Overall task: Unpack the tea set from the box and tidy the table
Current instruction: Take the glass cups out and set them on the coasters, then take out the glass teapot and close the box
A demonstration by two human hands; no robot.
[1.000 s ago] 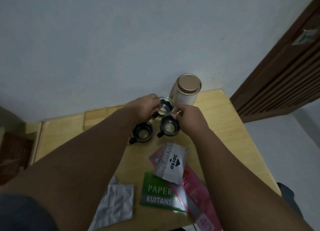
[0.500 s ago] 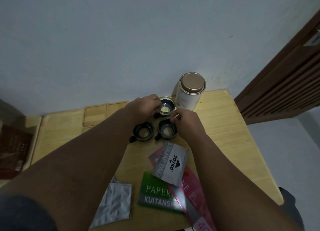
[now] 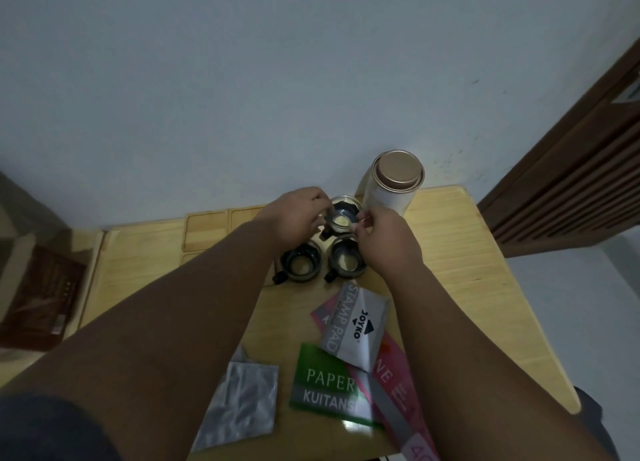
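Nearest on the bench [image 3: 467, 270] lie a green pad [image 3: 325, 384] reading "PAPER" and "KUITANS", and a grey box [image 3: 356, 325] marked "JOYKO STAMP PAD". Beyond stand two dark cups [image 3: 299, 265]. Behind them the left hand [image 3: 298, 218] and right hand [image 3: 388, 242] both pinch a third cup [image 3: 341, 220], probably to set it beside the others, near a capped canister [image 3: 394, 183].

three glass cups [image 3: 300, 266] with dark handles are in sight, one tall tin [image 3: 391, 197] with a copper-coloured lid, one grey stamp pad box [image 3: 356, 325], one green receipt book [image 3: 325, 384], one pink packet [image 3: 398, 391], one silver foil pouch [image 3: 242, 405], one brown box [image 3: 38, 305].
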